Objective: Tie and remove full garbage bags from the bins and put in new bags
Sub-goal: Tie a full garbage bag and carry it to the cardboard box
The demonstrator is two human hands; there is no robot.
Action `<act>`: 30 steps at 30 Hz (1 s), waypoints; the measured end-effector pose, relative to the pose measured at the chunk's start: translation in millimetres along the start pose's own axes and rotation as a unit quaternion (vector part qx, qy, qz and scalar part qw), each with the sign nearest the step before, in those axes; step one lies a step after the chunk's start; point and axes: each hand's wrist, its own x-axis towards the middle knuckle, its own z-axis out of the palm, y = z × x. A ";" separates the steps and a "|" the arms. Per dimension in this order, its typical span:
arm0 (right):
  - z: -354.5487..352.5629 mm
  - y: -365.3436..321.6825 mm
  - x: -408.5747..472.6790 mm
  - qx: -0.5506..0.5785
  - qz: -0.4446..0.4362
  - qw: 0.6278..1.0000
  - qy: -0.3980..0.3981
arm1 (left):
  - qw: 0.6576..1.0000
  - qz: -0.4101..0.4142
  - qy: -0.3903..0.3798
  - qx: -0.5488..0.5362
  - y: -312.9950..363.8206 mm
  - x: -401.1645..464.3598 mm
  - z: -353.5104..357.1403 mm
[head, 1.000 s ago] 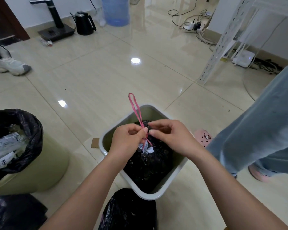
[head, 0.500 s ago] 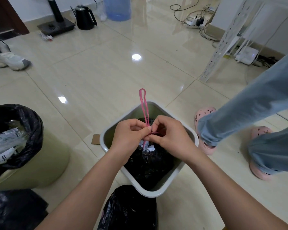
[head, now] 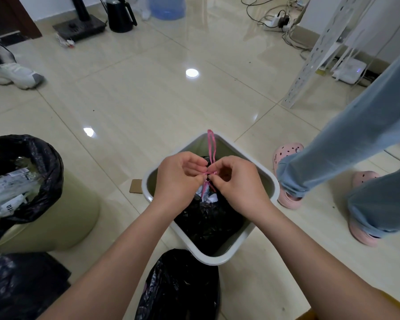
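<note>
Tiled floor (head: 148, 107) holds round bin (head: 56, 218), tied bag (head: 180, 287) beside both hands.

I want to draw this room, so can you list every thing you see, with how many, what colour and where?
square bin: 1, grey, centre floor
tied bag: 1, black, inside the square bin
drawstring: 1, pink, at the bag's neck
round bin: 1, beige, left, with a full black bag
loose bags: 2, black, bottom edge
cardboard: 1, brown, left of the square bin
kettle: 1, black, top
water jug: 1, blue, top
slippers: 2, pink, right, on a person in blue jeans
sneaker: 1, white, top left
left hand: pinches the drawstring
right hand: pinches the drawstring
</note>
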 end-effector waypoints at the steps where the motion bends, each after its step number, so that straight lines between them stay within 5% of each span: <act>1: 0.5 -0.7 -0.7 -0.027 -0.015 1.000 0.000 | 1.000 0.002 0.002 0.001 0.5 -0.6 0.0; 13: -1.0 -3.0 -4.4 -0.032 -0.110 0.993 -0.036 | 1.000 0.010 0.013 -0.001 -0.1 -4.2 -5.0; 23: -13.0 -1.3 -0.7 0.172 0.052 0.971 -0.159 | 0.992 0.090 0.026 0.086 -10.1 -3.2 1.9; 30: -16.8 -2.2 0.0 0.234 0.085 0.955 -0.163 | 0.967 0.181 0.026 0.176 -17.2 -3.6 0.1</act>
